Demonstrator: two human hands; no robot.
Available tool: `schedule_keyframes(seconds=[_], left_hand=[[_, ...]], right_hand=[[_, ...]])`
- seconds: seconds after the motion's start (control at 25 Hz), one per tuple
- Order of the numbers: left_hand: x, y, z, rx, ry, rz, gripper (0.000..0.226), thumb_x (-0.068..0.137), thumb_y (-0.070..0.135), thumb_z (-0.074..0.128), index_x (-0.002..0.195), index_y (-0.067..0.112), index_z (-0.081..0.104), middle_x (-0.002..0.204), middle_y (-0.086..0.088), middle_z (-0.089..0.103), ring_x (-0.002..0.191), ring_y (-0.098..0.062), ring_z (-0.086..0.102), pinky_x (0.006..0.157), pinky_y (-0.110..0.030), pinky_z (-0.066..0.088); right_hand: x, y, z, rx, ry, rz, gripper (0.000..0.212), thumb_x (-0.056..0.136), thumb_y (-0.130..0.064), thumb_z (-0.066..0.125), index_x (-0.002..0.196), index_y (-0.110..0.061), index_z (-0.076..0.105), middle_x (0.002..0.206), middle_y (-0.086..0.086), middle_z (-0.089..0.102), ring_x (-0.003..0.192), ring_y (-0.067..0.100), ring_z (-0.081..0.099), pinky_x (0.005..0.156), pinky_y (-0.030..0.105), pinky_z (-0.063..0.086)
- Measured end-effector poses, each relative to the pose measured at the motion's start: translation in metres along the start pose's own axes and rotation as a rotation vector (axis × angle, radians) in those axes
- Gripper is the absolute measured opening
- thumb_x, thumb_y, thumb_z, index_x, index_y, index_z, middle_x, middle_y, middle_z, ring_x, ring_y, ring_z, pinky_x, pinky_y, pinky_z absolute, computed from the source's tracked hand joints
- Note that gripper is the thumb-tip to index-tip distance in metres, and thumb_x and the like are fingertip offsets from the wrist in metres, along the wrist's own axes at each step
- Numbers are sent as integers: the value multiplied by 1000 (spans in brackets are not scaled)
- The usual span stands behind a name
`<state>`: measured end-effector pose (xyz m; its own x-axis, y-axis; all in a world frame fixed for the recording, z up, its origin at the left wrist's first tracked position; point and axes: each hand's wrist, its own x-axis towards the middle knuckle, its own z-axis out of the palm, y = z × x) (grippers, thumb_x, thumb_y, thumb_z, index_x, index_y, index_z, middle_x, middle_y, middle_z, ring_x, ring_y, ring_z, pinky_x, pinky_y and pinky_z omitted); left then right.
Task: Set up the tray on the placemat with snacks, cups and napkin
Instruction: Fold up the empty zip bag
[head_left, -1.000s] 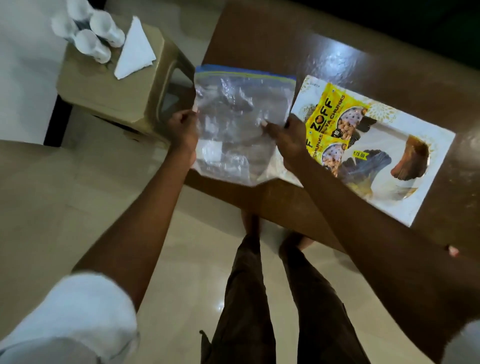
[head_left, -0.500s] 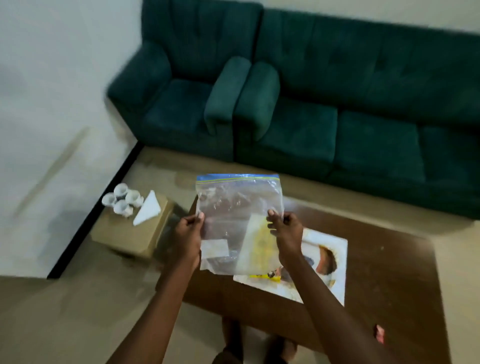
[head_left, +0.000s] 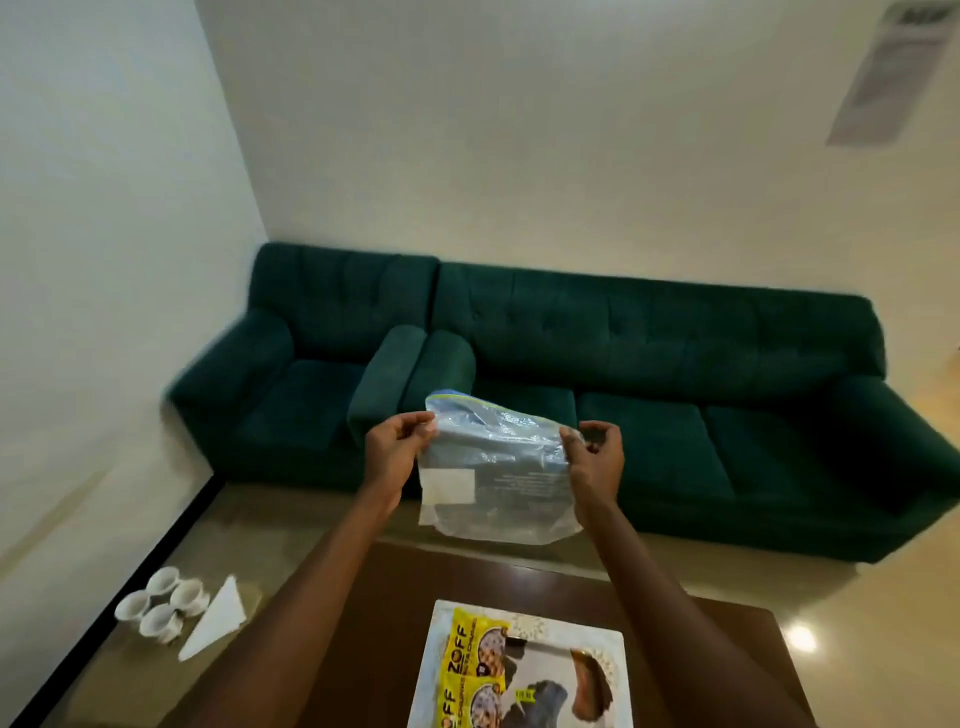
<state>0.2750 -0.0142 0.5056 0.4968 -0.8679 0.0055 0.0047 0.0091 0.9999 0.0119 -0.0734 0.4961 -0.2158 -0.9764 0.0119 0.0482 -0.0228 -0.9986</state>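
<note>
A clear zip bag (head_left: 496, 480) with a blue seal hangs in the air in front of me, above the far edge of the brown table (head_left: 384, 613). My left hand (head_left: 396, 449) pinches its left edge and my right hand (head_left: 597, 457) pinches its right edge. On the table below lies a white printed placemat (head_left: 582, 649). Yellow snack packets (head_left: 470, 670) lie on its left part. Several white cups (head_left: 163, 608) and a folded white napkin (head_left: 215, 621) sit on a low stool at the lower left.
A dark green sofa (head_left: 571, 374) runs along the wall behind the table. White walls meet at the left corner. Pale floor shows between the sofa and the table, with a black skirting strip on the left.
Both hands have lifted the bag up and away from the table to chest height. My view has tilted upward, so the sofa and wall now fill most of it.
</note>
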Motion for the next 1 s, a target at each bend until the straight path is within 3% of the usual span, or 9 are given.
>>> schedule_keyframes(seconds=[0.12,0.24,0.44,0.52,0.6,0.68,0.8,0.88,1.0], left_hand=[[4,31,12,79,-248,11,44,80,0,82,122,5,71,110,-6,72,94,-11,70,79,-21,60],[14,49,19,360,-328,79,59,71,7,91,125,14,69,102,-2,63,89,-14,63,74,-20,56],[28,70,24,703,-176,279,23,72,25,91,92,22,81,103,-3,57,94,-15,57,73,-13,41],[32,75,21,655,-168,293,16,75,30,89,86,22,80,119,2,57,113,-12,53,95,-24,42],[32,80,18,515,-242,242,14,77,28,88,85,21,79,134,8,56,126,-8,49,106,-34,37],[28,83,19,272,-307,147,15,80,22,85,87,12,77,128,5,67,122,-15,61,102,-34,46],[20,84,23,52,-294,95,23,86,11,80,100,-5,71,98,-7,78,97,-22,71,86,-34,55],[14,86,25,53,-286,107,26,85,10,80,103,-6,71,92,-7,79,91,-18,72,85,-33,56],[6,100,31,158,-404,179,27,84,15,82,101,-4,73,97,-15,79,93,-22,74,85,-33,60]], right_hand=[[19,-26,-10,-18,-54,-20,12,96,-19,73,98,-7,71,86,12,70,74,21,65,69,42,59],[30,-46,-25,-50,-202,-20,16,92,-16,76,104,-5,76,97,10,75,88,22,71,76,31,61],[38,-78,-39,-258,-401,-93,40,87,0,78,124,-11,69,97,8,70,93,17,69,82,25,61],[42,-87,-41,-387,-366,-150,34,85,-5,82,117,-13,72,92,3,70,85,14,68,70,19,57],[47,-92,-45,-498,-291,-208,18,82,-18,86,97,-17,75,86,0,72,82,16,70,67,25,59],[52,-93,-49,-561,-224,-242,19,78,-29,89,81,-21,72,82,-2,71,79,17,69,77,44,61],[51,-95,-53,-791,-209,-326,30,73,-41,90,71,-28,63,94,-5,60,90,17,59,87,48,52],[46,-100,-53,-1006,-331,-437,34,71,-49,89,79,-32,60,104,-6,56,101,18,55,91,46,48],[29,-117,-40,-938,-599,-477,57,71,-45,91,117,-27,63,121,-5,60,110,15,59,95,38,55]])
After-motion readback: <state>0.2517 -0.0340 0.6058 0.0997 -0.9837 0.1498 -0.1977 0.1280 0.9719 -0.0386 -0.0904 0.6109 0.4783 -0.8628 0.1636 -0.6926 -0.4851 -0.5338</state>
